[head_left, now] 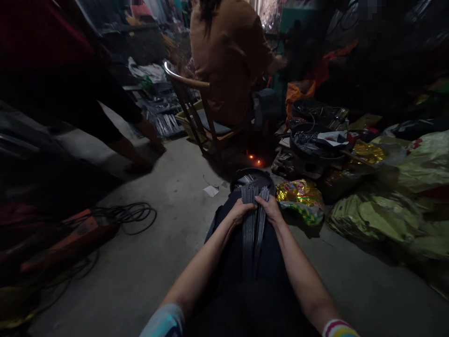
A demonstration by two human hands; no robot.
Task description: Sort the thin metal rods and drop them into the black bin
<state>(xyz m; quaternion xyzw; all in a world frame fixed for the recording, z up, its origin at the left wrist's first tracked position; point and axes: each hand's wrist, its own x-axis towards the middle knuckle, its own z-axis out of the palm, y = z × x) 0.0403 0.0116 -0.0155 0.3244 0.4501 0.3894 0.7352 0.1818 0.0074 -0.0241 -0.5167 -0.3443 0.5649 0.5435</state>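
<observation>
Over the dark-clothed lap, my left hand [240, 208] is closed round a thick bundle of thin grey metal strips [249, 234]. My right hand [270, 208] grips a narrower bundle of similar strips [260, 229], its thumb laid across them near the top. The two bundles stand side by side, their upper ends a little apart and their lower ends resting toward the lap. Just beyond the hands sits a round dark basin [234, 180] with more metal pieces in it.
A person [228, 61] sits ahead on a wooden chair [187, 83]; another stands at left. Cables [133, 215] and an orange object [75, 231] lie on the left floor. Gold packaging [300, 194], a dark bowl [312, 152] and pale green sacks [372, 217] are at right.
</observation>
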